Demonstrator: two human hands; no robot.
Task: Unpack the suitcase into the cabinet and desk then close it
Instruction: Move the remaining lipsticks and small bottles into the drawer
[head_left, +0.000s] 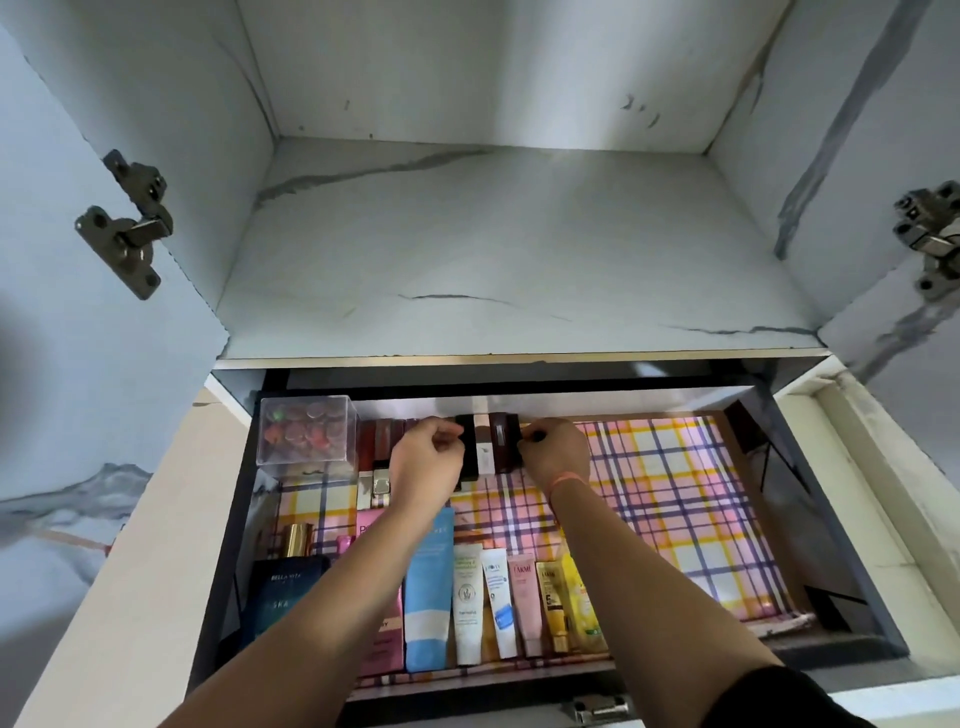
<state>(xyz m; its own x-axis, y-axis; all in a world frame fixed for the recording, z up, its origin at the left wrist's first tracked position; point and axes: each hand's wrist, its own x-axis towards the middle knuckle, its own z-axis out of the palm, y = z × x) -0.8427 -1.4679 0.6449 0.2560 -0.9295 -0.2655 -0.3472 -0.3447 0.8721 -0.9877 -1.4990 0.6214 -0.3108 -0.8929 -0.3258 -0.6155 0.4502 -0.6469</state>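
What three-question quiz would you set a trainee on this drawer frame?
1. True or false: the shelf above the drawer holds folded clothes.
2. The clear box sits in the drawer's: A) back left corner; B) front right corner; C) middle.
3. Fill in: the left hand and right hand pinch the small boxes standing along the drawer's ____ wall.
Key: 1 false; 2 A; 3 back.

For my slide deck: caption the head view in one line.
Left hand and right hand pinch small boxes standing at the back of a plaid-lined drawer; cosmetic tubes lie along its front.
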